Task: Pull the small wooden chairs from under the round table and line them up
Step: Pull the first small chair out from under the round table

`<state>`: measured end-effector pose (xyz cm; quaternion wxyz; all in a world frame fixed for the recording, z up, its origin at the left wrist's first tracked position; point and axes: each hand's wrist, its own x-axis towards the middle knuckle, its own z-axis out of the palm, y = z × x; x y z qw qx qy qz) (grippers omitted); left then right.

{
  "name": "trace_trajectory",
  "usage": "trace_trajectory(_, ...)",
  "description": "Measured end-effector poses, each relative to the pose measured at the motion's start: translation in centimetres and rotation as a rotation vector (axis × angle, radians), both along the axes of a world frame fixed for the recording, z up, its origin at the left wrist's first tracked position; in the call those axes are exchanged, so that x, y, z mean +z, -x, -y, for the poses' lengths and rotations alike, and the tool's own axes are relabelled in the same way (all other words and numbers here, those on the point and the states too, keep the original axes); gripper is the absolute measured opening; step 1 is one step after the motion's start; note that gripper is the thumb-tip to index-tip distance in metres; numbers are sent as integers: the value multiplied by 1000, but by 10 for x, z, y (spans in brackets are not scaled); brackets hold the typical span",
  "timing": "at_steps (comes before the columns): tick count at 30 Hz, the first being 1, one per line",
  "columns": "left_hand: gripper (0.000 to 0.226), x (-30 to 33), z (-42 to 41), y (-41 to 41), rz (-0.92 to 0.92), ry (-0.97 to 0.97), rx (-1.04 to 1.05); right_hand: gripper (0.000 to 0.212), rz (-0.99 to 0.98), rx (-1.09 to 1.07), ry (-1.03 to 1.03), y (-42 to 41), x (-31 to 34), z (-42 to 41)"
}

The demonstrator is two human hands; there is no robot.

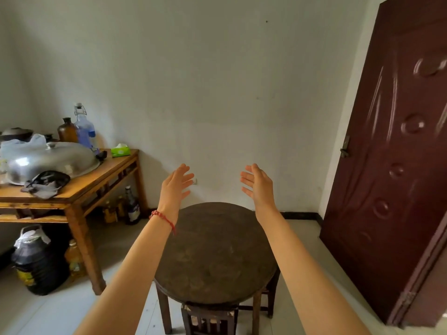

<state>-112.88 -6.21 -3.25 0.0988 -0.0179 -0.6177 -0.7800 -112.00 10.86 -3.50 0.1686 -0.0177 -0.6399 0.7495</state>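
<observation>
Tucked under the near edge of the round table [215, 252], 1 small wooden chair [209, 319] is showing only its dark slatted back at the bottom centre of the frame. 2 bare forearms are reaching up over the worn dark tabletop, and both the left hand [176, 183] and the right hand [257, 182] are hanging spread and empty above its far edge, palms facing each other, touching nothing. A red bracelet [162, 217] is circling the left wrist. Pale floor tiles [48, 313] are running back to a plain grey-white wall [217, 81]. At the left, a lighter wooden side table [79, 189] is carrying a large metal lid [48, 159] and bottles, with a dark jug [38, 262] standing beneath it. A dark red door [396, 153] is filling the right side.
</observation>
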Motion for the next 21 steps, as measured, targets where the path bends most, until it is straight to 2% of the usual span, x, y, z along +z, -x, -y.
trace_trajectory(12, 43, -20, -39, 156, 53, 39, 12, 43, 36, 10, 23, 160, -16, -39)
trace_trajectory(21, 44, -46, -48, 228, 140, 67, 29, 44, 141, 23, 19, 236, -48, -48)
